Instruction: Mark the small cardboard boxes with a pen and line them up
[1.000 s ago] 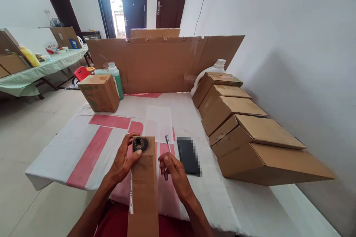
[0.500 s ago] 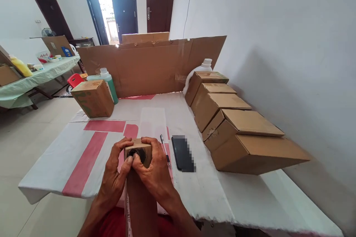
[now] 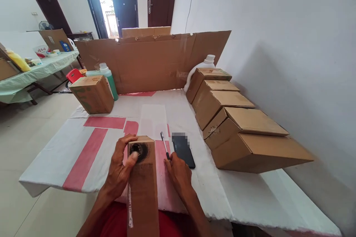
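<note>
A long narrow cardboard strip (image 3: 143,189) runs from my lap up onto the table, with a black smudged ring at its far end (image 3: 138,150). My left hand (image 3: 120,170) grips the strip's far end, thumb pressed beside the black ring. Just right of the strip, my right hand (image 3: 178,172) lies on the table, its fingertips at the lower end of a pen (image 3: 165,145). It is too small to tell if the fingers grip the pen. A dark phone (image 3: 183,150) lies beside the pen.
A row of several closed cardboard boxes (image 3: 236,118) lines the table's right side along the wall. A small box (image 3: 91,94) and a green bottle (image 3: 109,77) stand at the far left, a white jug (image 3: 204,64) at the back. An upright cardboard sheet (image 3: 152,59) closes off the far edge.
My right hand came off the strip's far end and dropped to the table by the pen. My left hand stays on the strip.
</note>
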`<action>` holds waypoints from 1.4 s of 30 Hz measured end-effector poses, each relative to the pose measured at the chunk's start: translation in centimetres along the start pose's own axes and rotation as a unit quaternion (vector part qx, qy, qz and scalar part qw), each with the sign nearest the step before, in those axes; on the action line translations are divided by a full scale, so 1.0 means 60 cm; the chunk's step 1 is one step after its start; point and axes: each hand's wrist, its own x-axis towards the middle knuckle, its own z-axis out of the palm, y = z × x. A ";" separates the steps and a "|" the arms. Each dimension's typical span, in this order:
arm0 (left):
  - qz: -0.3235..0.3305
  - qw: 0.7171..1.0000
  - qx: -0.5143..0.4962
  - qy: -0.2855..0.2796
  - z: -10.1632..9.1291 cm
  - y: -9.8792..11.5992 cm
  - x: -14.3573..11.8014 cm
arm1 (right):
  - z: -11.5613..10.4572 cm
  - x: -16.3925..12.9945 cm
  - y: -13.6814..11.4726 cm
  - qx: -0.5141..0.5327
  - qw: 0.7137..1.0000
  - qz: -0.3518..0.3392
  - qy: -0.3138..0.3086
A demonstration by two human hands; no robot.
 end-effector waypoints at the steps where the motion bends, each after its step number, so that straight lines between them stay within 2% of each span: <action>1: 0.008 1.000 0.001 -0.021 0.003 0.002 0.001 | 0.004 0.004 0.000 -0.003 1.000 0.006 0.001; 4: 0.031 0.997 0.004 -0.070 0.007 0.007 0.004 | 0.010 0.017 -0.006 0.017 1.000 0.010 0.003; 6: 0.038 0.996 0.013 -0.080 0.005 0.008 0.005 | 0.006 0.025 -0.007 0.052 0.999 0.002 0.004; 11: 0.037 0.996 0.025 -0.071 -0.001 0.003 0.003 | -0.041 0.033 -0.011 0.197 0.980 -0.007 0.019; 13: 0.039 0.997 0.018 -0.070 0.000 0.000 0.003 | -0.071 0.021 -0.028 0.314 0.949 -0.016 0.024; 15: 0.044 0.996 0.010 -0.073 0.005 -0.001 0.004 | -0.097 -0.001 -0.056 0.448 0.893 -0.043 0.014; 17: 0.049 0.996 0.008 -0.078 0.010 -0.001 0.006 | -0.113 -0.029 -0.090 0.537 0.840 -0.084 -0.016; 19: 0.056 0.995 0.010 -0.079 0.014 0.001 0.006 | -0.116 -0.055 -0.122 0.550 0.824 -0.126 -0.051; 21: 0.062 0.995 0.015 -0.073 0.016 0.003 0.006 | -0.110 -0.073 -0.146 0.533 0.829 -0.155 -0.065; 24: 0.059 0.996 0.017 -0.069 0.014 0.008 0.004 | -0.098 -0.081 -0.166 0.485 0.855 -0.180 -0.040; 30: 0.052 0.996 0.015 -0.066 0.011 0.011 0.001 | -0.095 -0.077 -0.170 0.402 0.881 -0.247 -0.031; 33: 0.055 0.996 0.018 -0.070 0.011 0.008 0.003 | -0.103 -0.081 -0.167 0.398 0.885 -0.236 -0.044; 37: 0.052 0.996 0.025 -0.069 0.004 0.000 0.004 | -0.117 -0.054 -0.147 0.475 0.863 -0.173 -0.006; 38: 0.050 0.996 0.025 -0.065 0.001 -0.002 0.003 | -0.117 -0.039 -0.137 0.469 0.870 -0.152 -0.002; 39: 0.046 0.997 0.025 -0.061 -0.002 -0.004 0.002 | -0.114 -0.022 -0.125 0.430 0.893 -0.134 -0.006; 42: 0.022 0.998 0.024 -0.045 -0.010 -0.011 -0.004 | -0.086 0.026 -0.083 0.209 0.971 -0.103 -0.050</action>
